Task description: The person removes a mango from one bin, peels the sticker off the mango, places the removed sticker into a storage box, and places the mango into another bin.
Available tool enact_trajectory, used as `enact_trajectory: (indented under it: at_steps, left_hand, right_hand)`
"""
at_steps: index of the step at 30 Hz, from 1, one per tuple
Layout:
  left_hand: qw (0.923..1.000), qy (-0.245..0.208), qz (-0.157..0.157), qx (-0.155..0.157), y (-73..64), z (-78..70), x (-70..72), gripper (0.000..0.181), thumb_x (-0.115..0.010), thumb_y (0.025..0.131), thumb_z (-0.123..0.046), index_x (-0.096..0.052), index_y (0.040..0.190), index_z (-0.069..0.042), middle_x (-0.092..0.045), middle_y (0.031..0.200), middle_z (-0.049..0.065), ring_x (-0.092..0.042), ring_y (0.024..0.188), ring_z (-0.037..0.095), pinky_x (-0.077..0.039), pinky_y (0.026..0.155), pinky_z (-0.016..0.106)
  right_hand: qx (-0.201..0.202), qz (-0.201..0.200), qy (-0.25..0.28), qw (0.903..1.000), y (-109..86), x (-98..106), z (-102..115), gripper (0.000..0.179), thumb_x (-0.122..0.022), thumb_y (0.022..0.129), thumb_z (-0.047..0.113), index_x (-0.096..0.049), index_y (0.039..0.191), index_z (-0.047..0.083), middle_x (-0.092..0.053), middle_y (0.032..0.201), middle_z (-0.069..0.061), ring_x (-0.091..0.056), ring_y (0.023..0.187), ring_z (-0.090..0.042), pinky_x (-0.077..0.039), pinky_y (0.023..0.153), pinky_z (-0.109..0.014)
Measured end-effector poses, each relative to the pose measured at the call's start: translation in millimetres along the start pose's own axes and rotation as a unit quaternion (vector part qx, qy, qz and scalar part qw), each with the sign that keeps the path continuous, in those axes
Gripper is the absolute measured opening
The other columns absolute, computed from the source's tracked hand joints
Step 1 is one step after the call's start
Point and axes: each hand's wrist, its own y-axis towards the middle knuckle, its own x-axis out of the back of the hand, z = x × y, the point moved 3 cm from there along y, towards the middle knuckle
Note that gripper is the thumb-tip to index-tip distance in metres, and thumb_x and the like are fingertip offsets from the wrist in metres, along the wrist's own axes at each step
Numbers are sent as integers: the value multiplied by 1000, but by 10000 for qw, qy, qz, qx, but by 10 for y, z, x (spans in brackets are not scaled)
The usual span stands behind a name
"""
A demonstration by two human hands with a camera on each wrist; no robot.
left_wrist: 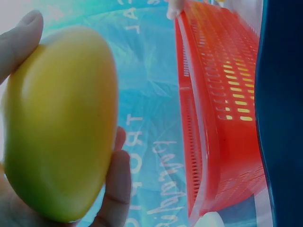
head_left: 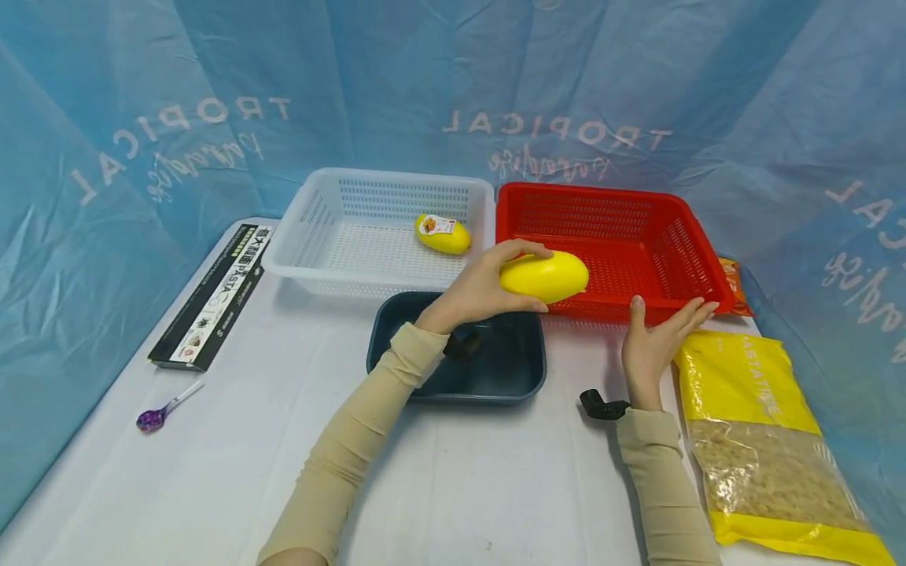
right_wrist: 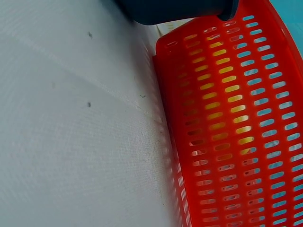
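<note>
In the head view my left hand (head_left: pixel 484 287) grips a plain yellow mango (head_left: pixel 543 277), thumb and fingers curled around it. It hangs above the front left edge of the red basket (head_left: pixel 675 259). Close up in the left wrist view, the mango (left_wrist: pixel 61 123) looks smooth and faintly green at one end. My right hand (head_left: pixel 654 342) rests its fairly straight fingers at the red basket's front rim, right of the middle, thumb raised. A second mango (head_left: pixel 443 234) with a white label lies inside the white basket (head_left: pixel 382 273).
A dark blue tub (head_left: pixel 488 393) stands under my left forearm. To the left lie a black pasta box (head_left: pixel 212 299) and a purple-headed spoon-shaped item (head_left: pixel 166 409). A yellow pasta bag (head_left: pixel 771 440) is at right, with an orange packet (head_left: pixel 736 287) behind it.
</note>
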Motion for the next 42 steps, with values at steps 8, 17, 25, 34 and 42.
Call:
enact_trajectory:
  at_steps: [8, 17, 25, 34, 42]
  left_hand:
    - [9985, 274, -332, 345, 278, 131, 2, 60, -82, 76, -33, -58, 130, -22, -49, 128, 4, -46, 113, 18, -47, 93, 31]
    - [9959, 269, -76, 858, 566, 164, -14, 57, -79, 78, -38, -58, 130, -31, -49, 131, -2, -50, 112, 13, -47, 96, 27]
    - [9942, -231, -115, 1049, 706, 244, -83, 50, -77, 82, -34, -60, 129, -30, -50, 136, -3, -49, 115, 13, -48, 95, 27]
    - [9915, -307, -27, 1264, 835, 396, -169, 49, -74, 86, -28, -58, 132, -26, -53, 137, -1, -52, 114, 16, -49, 96, 28]
    - [9840, 53, 184, 1769, 850, 580, -286, 57, -74, 85, -31, -52, 137, -28, -53, 139, 0, -50, 119, 17, -47, 101, 31]
  right_hand:
    - [22, -6, -34, 10000, -7, 7, -12, 97, -54, 92, 52, 2, 156, 6, 15, 163, -10, 13, 151, -23, 1, 123, -31]
    - [104, -57, -19, 9999, 2, 5, -16, 95, -56, 93, 48, 0, 156, 4, 14, 163, -10, 12, 152, -24, 2, 123, -31]
    - [78, -43, -119, 9999, -10, -22, -17, 94, -56, 93, 48, 0, 156, 5, 14, 163, -10, 11, 152, -25, 0, 124, -33]
    - [-18, 15, -168, 9999, 0, -23, -27, 94, -54, 93, 49, 2, 156, 7, 15, 163, -8, 12, 152, -24, 0, 124, -35]
    - [30, -7, -173, 9998, 19, -7, -26, 96, -54, 92, 53, 2, 156, 7, 15, 163, -8, 12, 152, -25, -1, 124, -38]
